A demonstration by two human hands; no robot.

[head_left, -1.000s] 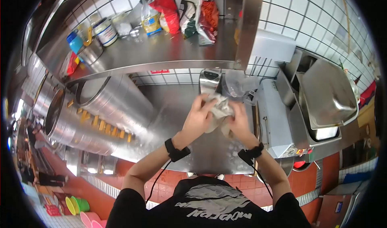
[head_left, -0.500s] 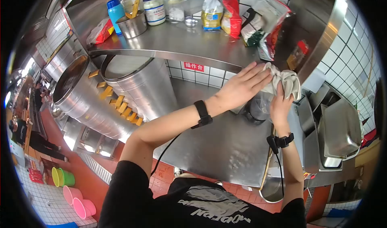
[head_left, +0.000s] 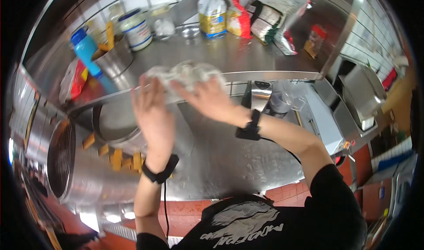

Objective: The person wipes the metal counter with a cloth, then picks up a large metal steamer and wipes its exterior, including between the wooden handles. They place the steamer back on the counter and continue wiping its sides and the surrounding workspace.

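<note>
A crumpled grey-white cloth (head_left: 187, 73) lies along the front edge of the steel shelf (head_left: 247, 58). My right hand (head_left: 205, 99) presses on it from below and in front, fingers over the cloth. My left hand (head_left: 152, 111) is raised flat beside it, palm open, with its fingertips touching the cloth's left end. Both wrists wear black bands with cables. The picture is motion-blurred around the hands.
On the shelf stand a blue bottle (head_left: 85, 49), a metal cup (head_left: 112, 60), a white jar (head_left: 137, 29), a yellow bottle (head_left: 212, 13) and snack bags (head_left: 269, 18). Large steel drums (head_left: 66, 161) fill the left. A steel machine (head_left: 260, 93) and lidded containers (head_left: 362, 95) stand at the right of the counter (head_left: 229, 161).
Both hands have swept the cloth from the shelf's right end to its left-middle front edge. One second ago they were wringing the cloth low over the counter.
</note>
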